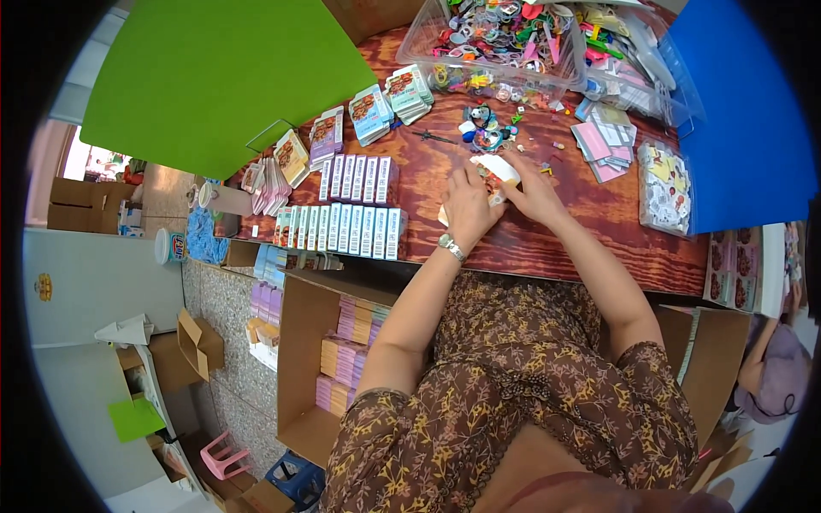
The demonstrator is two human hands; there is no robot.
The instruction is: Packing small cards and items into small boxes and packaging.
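Note:
A small printed carton (pixel 491 181), white and orange with a pale flap at its far end, lies between my hands near the table's front edge. My left hand (pixel 468 208), with a watch on its wrist, covers its left side with fingers curled over it. From the right, my right hand (pixel 532 193) grips the carton's edge, thumb toward its near corner. Parts of the carton are hidden under my fingers. Just beyond it sits a pile of small coloured trinkets (pixel 489 132), with a thin dark stick-like piece (pixel 434 137) to its left.
Rows of upright small boxes (pixel 359 229) stand left of my hands, with stacks of flat cartons (pixel 369 115) behind. A clear bin of trinkets (pixel 505 64) is at the back. Pink and grey cards (pixel 604 141) and a tub of pieces (pixel 665 190) lie right. Green (pixel 231 68) and blue panels (pixel 742 111) flank the table.

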